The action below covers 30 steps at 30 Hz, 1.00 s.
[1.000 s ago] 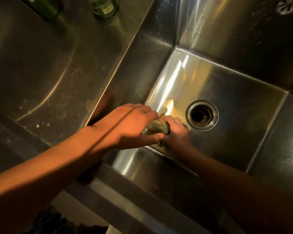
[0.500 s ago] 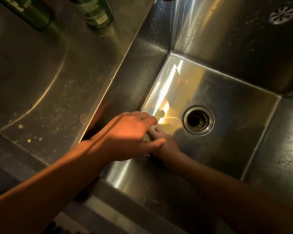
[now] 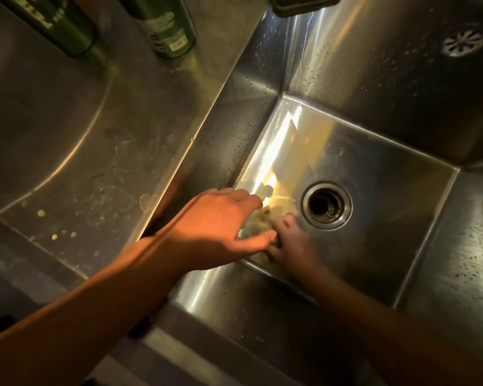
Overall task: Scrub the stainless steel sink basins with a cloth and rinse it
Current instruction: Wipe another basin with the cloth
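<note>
A deep stainless steel sink basin (image 3: 374, 87) is filling the right of the view, its walls speckled with droplets and its floor catching a bright streak of light. To its left a flat steel draining surface (image 3: 67, 135) is lying smeared with dried marks. The person's left hand (image 3: 215, 227) is reaching in over the basin's left edge. Its grip is closing on a yellowish wadded cloth (image 3: 255, 222), fingers arching over the top and the thumb pressing in from the near side. The right hand (image 3: 296, 246) is lying low on the basin floor, its bent fingers touching the cloth from the right. Blur is hiding whether this grip is clamped round the cloth or only pressing on it. Two dark green bottles (image 3: 168, 23) are standing at the far end of the surface. The round metal drain (image 3: 326, 205) is sitting just right of the cloth, which is resting near the floor's near-left corner. A small round overflow vent (image 3: 462, 43) is showing on the far wall. Pale crumbs (image 3: 41, 213) are dotting the surface's near-left part.
</note>
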Each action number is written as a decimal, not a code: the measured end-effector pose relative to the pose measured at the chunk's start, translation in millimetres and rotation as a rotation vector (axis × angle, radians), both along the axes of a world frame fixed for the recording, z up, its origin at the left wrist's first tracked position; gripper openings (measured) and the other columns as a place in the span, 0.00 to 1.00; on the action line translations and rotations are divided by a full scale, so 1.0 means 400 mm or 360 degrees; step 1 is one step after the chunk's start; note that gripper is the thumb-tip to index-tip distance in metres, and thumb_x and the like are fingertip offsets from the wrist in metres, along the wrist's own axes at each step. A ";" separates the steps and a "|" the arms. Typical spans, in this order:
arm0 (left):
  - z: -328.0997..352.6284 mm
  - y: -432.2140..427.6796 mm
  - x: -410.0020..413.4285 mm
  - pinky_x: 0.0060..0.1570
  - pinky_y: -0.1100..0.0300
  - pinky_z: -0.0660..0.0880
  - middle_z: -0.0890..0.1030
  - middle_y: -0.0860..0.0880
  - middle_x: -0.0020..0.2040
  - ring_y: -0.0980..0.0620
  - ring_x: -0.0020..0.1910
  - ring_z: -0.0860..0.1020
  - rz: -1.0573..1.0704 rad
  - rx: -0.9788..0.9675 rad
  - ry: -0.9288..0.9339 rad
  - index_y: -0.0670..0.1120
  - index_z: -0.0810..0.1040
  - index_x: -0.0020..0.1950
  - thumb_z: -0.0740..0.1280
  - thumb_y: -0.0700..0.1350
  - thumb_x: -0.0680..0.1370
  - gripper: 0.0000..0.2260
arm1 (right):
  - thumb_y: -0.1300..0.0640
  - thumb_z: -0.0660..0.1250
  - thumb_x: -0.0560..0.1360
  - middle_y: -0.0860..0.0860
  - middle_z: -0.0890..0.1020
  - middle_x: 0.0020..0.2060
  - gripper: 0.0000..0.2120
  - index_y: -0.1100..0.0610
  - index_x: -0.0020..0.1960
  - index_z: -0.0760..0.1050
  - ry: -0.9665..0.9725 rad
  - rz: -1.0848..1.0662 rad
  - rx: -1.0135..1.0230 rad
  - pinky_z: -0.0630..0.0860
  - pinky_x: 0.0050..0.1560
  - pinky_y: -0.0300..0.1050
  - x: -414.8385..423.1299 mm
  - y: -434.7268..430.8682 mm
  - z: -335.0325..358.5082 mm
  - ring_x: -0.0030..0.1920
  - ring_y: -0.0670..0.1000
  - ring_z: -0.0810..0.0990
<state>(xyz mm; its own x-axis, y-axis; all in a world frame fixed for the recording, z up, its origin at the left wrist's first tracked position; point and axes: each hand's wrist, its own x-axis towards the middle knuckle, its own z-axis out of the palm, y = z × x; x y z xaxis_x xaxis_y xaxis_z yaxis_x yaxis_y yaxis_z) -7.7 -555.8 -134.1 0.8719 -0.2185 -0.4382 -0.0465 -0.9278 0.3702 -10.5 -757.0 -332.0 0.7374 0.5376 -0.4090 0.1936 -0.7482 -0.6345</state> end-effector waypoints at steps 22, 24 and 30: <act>0.008 -0.005 0.003 0.59 0.49 0.74 0.79 0.53 0.59 0.52 0.56 0.77 -0.0009 -0.0039 0.0051 0.53 0.73 0.65 0.52 0.71 0.77 0.28 | 0.50 0.74 0.69 0.51 0.77 0.54 0.26 0.46 0.66 0.75 -0.0153 -0.0433 -0.0036 0.74 0.53 0.45 0.251 -0.109 0.076 0.53 0.54 0.78; 0.020 -0.023 0.006 0.62 0.51 0.73 0.78 0.53 0.62 0.53 0.58 0.76 -0.0130 -0.0061 0.0080 0.53 0.72 0.67 0.52 0.71 0.78 0.29 | 0.52 0.75 0.70 0.50 0.76 0.55 0.27 0.47 0.68 0.73 -0.0154 -0.0481 -0.0061 0.74 0.54 0.46 0.230 -0.185 0.092 0.54 0.53 0.77; 0.030 -0.119 0.035 0.62 0.52 0.71 0.77 0.52 0.66 0.50 0.62 0.75 -0.0471 -0.0045 0.0038 0.55 0.70 0.71 0.54 0.70 0.77 0.28 | 0.51 0.73 0.72 0.58 0.73 0.62 0.31 0.50 0.73 0.68 -0.0101 -0.0838 -0.0515 0.73 0.60 0.51 0.141 -0.404 0.081 0.58 0.61 0.76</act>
<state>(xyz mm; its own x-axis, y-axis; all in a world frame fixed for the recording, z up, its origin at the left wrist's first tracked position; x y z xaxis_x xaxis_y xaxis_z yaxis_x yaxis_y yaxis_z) 6.3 -603.3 -122.0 0.7582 -0.4739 -0.4478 -0.3043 -0.8647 0.3997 46.0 -918.5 -299.5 0.8980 -0.0487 -0.4372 -0.2238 -0.9062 -0.3587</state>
